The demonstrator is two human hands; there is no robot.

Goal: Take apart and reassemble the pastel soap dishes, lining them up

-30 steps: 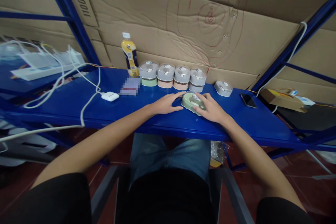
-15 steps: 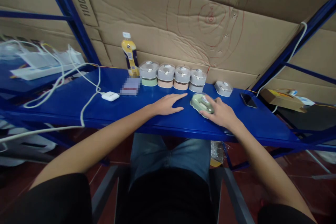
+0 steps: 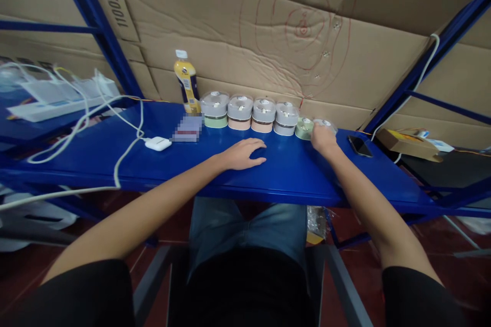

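Note:
My right hand [image 3: 322,139] reaches to the back of the blue shelf [image 3: 115,156] and grips a small green lidded container [image 3: 304,128], which stands at the right end of a row of several lidded containers [image 3: 249,113] against the cardboard wall. A grey lid [image 3: 328,123] shows just behind my right hand. My left hand [image 3: 241,154] rests flat on the shelf in front of the row, fingers stretched out, holding nothing.
A yellow bottle [image 3: 185,82] stands left of the row. A white charger [image 3: 158,143] with cables lies further left, near a blurred card [image 3: 186,130]. A black phone [image 3: 359,145] lies right of my right hand, and a cardboard box [image 3: 404,143] sits beyond it.
My right hand has carried the green container from the shelf's middle to the back, at the right end of the row. My left hand has stayed almost in place.

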